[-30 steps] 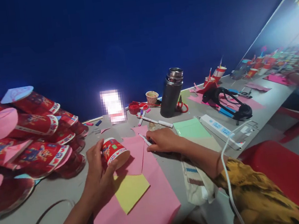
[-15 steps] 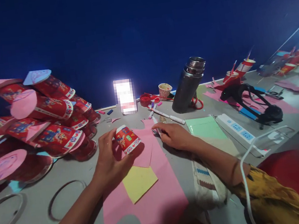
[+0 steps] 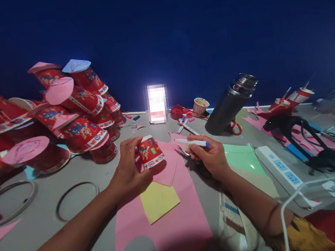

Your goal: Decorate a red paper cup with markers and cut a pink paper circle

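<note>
My left hand is closed around a small red printed paper cup, tipped upside down with its narrow end up. Between the fingers of my right hand is a white marker with a blue end, its other end pointing left. Shiny metal blades show just below those fingers; the hand hides part of them. Under both hands lies a pink paper sheet with rounded cut-outs, and a yellow paper piece rests on it.
Red cups with paper discs are piled at left. Behind my right hand lean a dark flask and several loose markers. A glowing phone stands at the wall. At right are a power strip, a white cable and a black strap-like device.
My right hand has lifted and turned, and the white marker now shows clearly in its fingers. My left hand keeps the cup. The whole view has shifted, with most things appearing farther right.
</note>
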The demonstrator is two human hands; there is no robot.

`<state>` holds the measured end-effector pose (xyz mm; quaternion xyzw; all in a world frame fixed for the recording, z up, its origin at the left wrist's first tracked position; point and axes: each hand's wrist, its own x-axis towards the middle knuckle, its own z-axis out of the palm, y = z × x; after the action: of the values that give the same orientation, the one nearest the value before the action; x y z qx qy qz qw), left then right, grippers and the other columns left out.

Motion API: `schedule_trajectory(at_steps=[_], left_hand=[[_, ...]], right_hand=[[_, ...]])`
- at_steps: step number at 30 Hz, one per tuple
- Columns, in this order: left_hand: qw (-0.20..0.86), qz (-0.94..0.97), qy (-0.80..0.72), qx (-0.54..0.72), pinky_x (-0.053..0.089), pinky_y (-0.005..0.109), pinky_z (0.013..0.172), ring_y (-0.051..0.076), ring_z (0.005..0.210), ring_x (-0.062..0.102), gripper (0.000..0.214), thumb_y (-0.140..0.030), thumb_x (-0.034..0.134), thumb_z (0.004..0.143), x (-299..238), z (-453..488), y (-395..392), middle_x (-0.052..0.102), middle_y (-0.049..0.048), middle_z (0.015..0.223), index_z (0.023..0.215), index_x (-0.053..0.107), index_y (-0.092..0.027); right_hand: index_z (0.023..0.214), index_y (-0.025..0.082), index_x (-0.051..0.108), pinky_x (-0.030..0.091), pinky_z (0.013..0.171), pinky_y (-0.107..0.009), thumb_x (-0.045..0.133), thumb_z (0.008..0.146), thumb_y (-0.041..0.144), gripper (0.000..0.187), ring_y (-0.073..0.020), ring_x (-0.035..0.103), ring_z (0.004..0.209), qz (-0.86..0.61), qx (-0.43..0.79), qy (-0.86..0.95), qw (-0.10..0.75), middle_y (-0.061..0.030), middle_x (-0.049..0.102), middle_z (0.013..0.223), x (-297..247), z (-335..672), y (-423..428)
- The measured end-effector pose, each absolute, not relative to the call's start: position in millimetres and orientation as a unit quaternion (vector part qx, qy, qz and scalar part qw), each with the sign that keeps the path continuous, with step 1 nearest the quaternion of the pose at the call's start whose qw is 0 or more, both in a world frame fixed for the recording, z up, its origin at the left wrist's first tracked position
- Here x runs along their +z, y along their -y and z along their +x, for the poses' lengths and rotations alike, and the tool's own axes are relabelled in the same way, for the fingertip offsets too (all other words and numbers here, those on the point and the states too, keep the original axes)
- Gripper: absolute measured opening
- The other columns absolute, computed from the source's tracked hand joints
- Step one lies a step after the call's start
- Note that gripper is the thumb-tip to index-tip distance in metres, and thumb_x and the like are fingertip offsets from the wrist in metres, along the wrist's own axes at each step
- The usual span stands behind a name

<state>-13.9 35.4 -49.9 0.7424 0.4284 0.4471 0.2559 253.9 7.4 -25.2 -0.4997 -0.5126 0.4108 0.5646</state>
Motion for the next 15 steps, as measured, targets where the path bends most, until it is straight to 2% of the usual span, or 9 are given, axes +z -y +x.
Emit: schedule_trajectory(at_steps=[3,5,8,10,12,15], left_hand=[[0.271,0.734,-0.425,0.455,0.06,0.059,0.111,0.033,0.134,0.06,0.085,-0.017,0.081,0.075,-53,-13,-36,0.044,0.0115,0.149,0.15,0.045,-0.033],[0.285,0.724,-0.433,0.456,0.063,0.058,0.106,0.032,0.129,0.064,0.083,-0.027,0.087,0.076,-51,-12,-35,0.045,0.0106,0.148,0.149,0.046,-0.034],[0.304,0.712,-0.443,0.453,0.064,0.057,0.106,0.031,0.128,0.064,0.08,-0.036,0.088,0.078,-47,-10,-33,0.044,0.0096,0.147,0.147,0.047,-0.033],[0.3,0.719,-0.438,0.449,0.063,0.055,0.108,0.033,0.132,0.061,0.078,-0.034,0.085,0.08,-43,-10,-33,0.043,0.009,0.147,0.147,0.047,-0.03],[0.287,0.73,-0.435,0.443,0.062,0.053,0.109,0.034,0.137,0.058,0.075,-0.032,0.081,0.083,-42,-11,-32,0.043,0.0084,0.147,0.149,0.046,-0.028],[0.265,0.737,-0.44,0.44,0.064,0.051,0.106,0.034,0.136,0.06,0.074,-0.034,0.082,0.084,-42,-11,-32,0.047,0.0086,0.147,0.149,0.047,-0.028]], right_hand=[[0.092,0.02,0.077,0.048,0.047,-0.022,0.09,0.076,0.055,0.04,-0.0117,0.06,0.054,-0.469,0.467,0.444,0.603,0.0012,0.07,0.064,-18,252,-8],[0.081,0.02,0.07,0.041,0.043,-0.019,0.094,0.071,0.055,0.043,-0.008,0.052,0.049,-0.447,0.508,0.395,0.621,0.0042,0.064,0.059,-10,248,-7],[0.071,0.021,0.055,0.033,0.041,-0.015,0.099,0.067,0.044,0.049,-0.0036,0.037,0.044,-0.414,0.593,0.319,0.612,0.0104,0.051,0.054,0,238,-6],[0.074,0.022,0.056,0.032,0.041,-0.015,0.097,0.067,0.038,0.045,-0.0035,0.032,0.043,-0.402,0.638,0.29,0.589,0.012,0.047,0.053,1,228,-6],[0.082,0.021,0.065,0.033,0.041,-0.017,0.094,0.069,0.039,0.037,-0.0048,0.035,0.043,-0.403,0.655,0.279,0.575,0.0108,0.05,0.053,-4,217,-6],[0.083,0.019,0.068,0.037,0.041,-0.02,0.092,0.068,0.05,0.042,-0.0073,0.046,0.044,-0.423,0.627,0.256,0.603,0.0039,0.065,0.059,-20,202,-4]])
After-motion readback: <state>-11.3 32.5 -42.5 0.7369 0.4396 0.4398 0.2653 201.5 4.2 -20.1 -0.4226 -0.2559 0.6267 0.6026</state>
